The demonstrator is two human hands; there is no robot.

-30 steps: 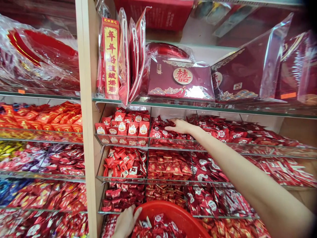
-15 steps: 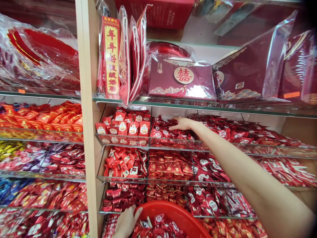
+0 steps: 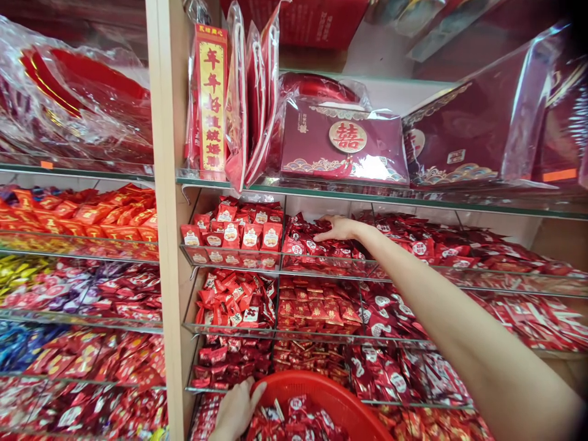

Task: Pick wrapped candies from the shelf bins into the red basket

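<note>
My right hand (image 3: pixel 339 229) reaches far into the top glass bin of dark red wrapped candies (image 3: pixel 312 245), palm down on the pile, fingers curled among the wrappers; what it grips, if anything, is hidden. My left hand (image 3: pixel 237 409) holds the rim of a red plastic basket (image 3: pixel 321 392) at the bottom of the view, with wrapped red candies (image 3: pixel 294 419) lying inside it. To the left of my right hand sits a bin of bright red candies with white labels (image 3: pixel 239 236).
Glass shelves hold rows of red candy bins (image 3: pixel 316 312) below. A wooden upright (image 3: pixel 168 233) divides the shelving; orange-red candies (image 3: pixel 105 214) lie to its left. Above sit a maroon gift box (image 3: pixel 344 144), hanging red banners (image 3: pixel 212 98) and wrapped boxes (image 3: pixel 473 128).
My right hand pushed a little deeper and leftward into the candy bin. The view shifted slightly right. My left hand stayed on the basket rim.
</note>
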